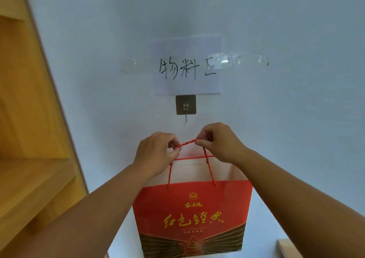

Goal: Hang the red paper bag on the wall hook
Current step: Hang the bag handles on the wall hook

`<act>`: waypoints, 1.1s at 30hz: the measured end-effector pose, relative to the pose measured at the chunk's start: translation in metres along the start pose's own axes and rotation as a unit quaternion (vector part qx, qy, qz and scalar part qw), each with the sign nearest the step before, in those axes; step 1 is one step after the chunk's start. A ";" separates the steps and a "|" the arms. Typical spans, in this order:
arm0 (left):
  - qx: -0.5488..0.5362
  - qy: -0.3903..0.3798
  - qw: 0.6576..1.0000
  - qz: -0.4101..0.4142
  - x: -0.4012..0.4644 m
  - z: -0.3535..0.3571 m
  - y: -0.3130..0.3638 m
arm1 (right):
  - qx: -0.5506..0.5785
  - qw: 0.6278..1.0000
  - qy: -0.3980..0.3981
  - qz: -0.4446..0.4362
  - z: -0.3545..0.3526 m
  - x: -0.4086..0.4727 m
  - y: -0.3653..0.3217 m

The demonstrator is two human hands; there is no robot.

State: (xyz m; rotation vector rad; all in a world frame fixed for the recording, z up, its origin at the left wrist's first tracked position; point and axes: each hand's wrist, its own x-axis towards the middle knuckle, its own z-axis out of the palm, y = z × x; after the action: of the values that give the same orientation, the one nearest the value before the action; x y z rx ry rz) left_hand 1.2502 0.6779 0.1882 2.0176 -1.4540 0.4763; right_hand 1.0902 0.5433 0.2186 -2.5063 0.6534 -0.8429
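A red paper bag (192, 214) with yellow lettering hangs in the air in front of the white wall. Its twisted red rope handle (186, 143) is stretched between my two hands. My left hand (156, 153) pinches the handle's left end and my right hand (217, 143) pinches its right end. A square metal wall hook (185, 104) is stuck to the wall just above the hands, its thin prong pointing down toward the handle. The handle sits a short way below the prong, apart from it.
A white paper sign (187, 66) with handwritten characters is taped to the wall right above the hook. A wooden shelf unit (29, 139) fills the left side. A pale wooden edge (286, 248) shows at the bottom right.
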 end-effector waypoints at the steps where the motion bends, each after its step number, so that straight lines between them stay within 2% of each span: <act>1: 0.002 0.000 1.000 0.001 0.007 -0.001 -0.002 | 0.007 1.000 0.012 -0.001 0.000 0.007 0.000; 9: -0.034 0.066 0.996 -0.038 0.061 -0.009 -0.013 | 0.041 0.985 0.169 -0.022 0.010 0.049 -0.010; 11: -0.038 0.075 0.996 -0.043 0.070 -0.007 -0.015 | 0.031 0.982 0.187 -0.018 0.017 0.058 -0.010; 16: -0.038 0.086 0.994 -0.048 0.080 0.000 -0.022 | 0.010 0.982 0.191 -0.004 0.028 0.072 -0.002; 21: -0.035 0.061 0.996 -0.054 0.077 0.011 -0.034 | -0.053 0.989 0.140 0.018 0.037 0.077 0.009; 25: -0.027 0.039 0.997 -0.053 0.068 0.025 -0.040 | -0.074 0.991 0.112 0.013 0.048 0.071 0.014; 33: -0.045 0.028 0.995 -0.088 0.042 0.025 -0.040 | -0.099 0.988 0.120 -0.022 0.058 0.052 0.018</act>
State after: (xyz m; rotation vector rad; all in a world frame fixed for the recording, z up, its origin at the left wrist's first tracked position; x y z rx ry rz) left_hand 1.3005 0.6402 0.1841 2.0218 -1.2295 0.3830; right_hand 1.1586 0.5142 0.1901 -2.6264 0.7979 -1.1598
